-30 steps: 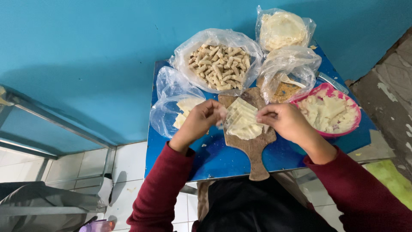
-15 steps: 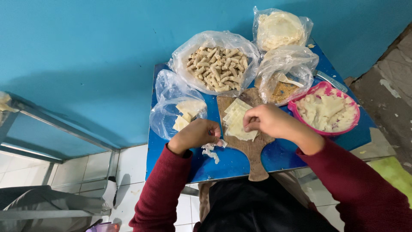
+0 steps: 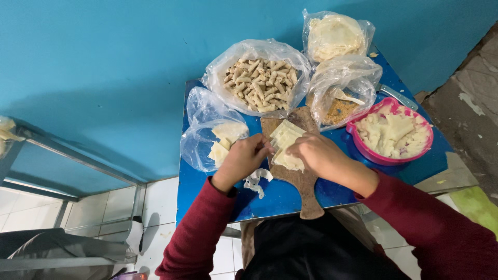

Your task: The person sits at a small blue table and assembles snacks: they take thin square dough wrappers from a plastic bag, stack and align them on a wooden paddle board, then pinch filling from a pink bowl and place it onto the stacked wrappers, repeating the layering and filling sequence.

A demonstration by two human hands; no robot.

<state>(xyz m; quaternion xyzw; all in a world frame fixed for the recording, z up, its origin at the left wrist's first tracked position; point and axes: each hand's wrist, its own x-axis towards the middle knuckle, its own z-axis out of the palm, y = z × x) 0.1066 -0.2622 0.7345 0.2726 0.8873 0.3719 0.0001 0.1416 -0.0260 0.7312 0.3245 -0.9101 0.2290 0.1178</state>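
A pale dough wrapper (image 3: 285, 143) lies on a wooden cutting board (image 3: 302, 186) in the middle of a blue table (image 3: 342, 189). My left hand (image 3: 246, 158) has its fingers pinched on the wrapper's left edge. The fingers of my right hand (image 3: 316, 153) press down on its right side. A crumpled white scrap (image 3: 256, 181) lies on the table just below my left hand. Both arms wear dark red sleeves.
A plastic bag of rolled sticks (image 3: 259, 83) sits at the back. A bag of cut wrappers (image 3: 220, 141) is at the left, a bag of flat rounds (image 3: 333, 36) at the back right, a bag of crumbs (image 3: 340, 101), and a pink bowl of mash (image 3: 392, 136).
My left hand moved from the table beside the board back up to the wrapper's left edge. The wrapper, earlier held up between both hands, now lies on the board.
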